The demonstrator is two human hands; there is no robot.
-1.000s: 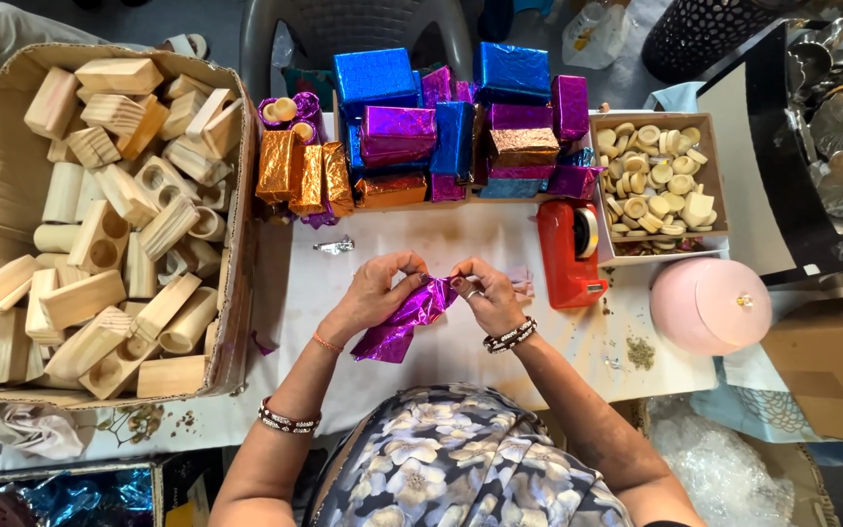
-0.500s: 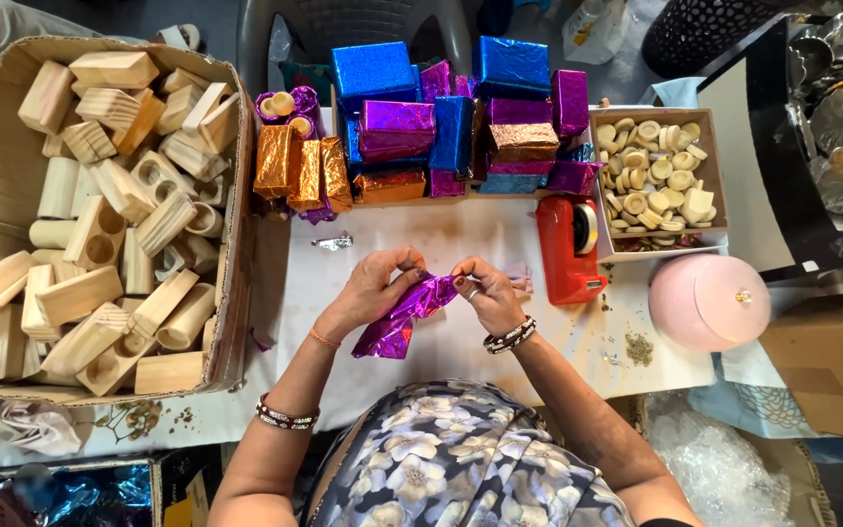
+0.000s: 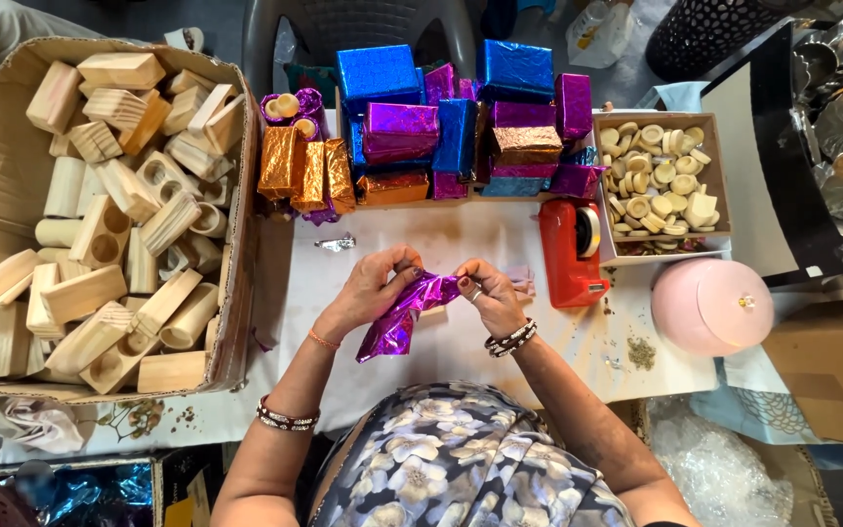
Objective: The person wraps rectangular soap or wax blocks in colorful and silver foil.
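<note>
A crinkled sheet of shiny purple foil (image 3: 404, 314) is held between both hands above the white table (image 3: 461, 239). My left hand (image 3: 373, 286) pinches its upper left part. My right hand (image 3: 488, 293) grips its right end, a ring on one finger. The foil hangs down to the lower left. Whatever it wraps is hidden inside it.
A big cardboard box (image 3: 236, 185) of wooden blocks fills the left. Foil-wrapped parcels (image 3: 441, 127) in blue, purple and orange line the far side. A red tape dispenser (image 3: 570, 252), a tray of small wooden rings (image 3: 658, 176) and a pink round lidded box (image 3: 712, 304) stand at right.
The hands have hardly moved; the fingers have worked the purple foil, which now hangs a little more bunched toward the lower left.
</note>
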